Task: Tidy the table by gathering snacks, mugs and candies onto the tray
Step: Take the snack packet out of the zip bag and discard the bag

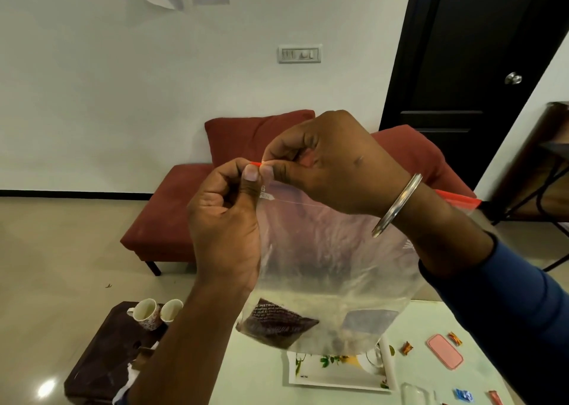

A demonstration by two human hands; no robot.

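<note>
I hold a clear zip bag (332,266) with a red seal strip up in front of me. My left hand (228,219) and my right hand (332,164) both pinch its top edge at the left end of the strip. Dark snack packets (277,323) lie in the bottom of the bag. Below it, on the pale table, sits a white floral tray (311,374) with a glass item on it. Loose candies (407,347) lie to the tray's right. Two floral mugs (147,312) stand on a dark low table at the left.
A pink lid (445,350) lies on the table right of the tray, with a blue candy (464,394) and a red wrapper (495,398) near the front edge. A red sofa (172,219) stands behind the table, with a black door at the back right.
</note>
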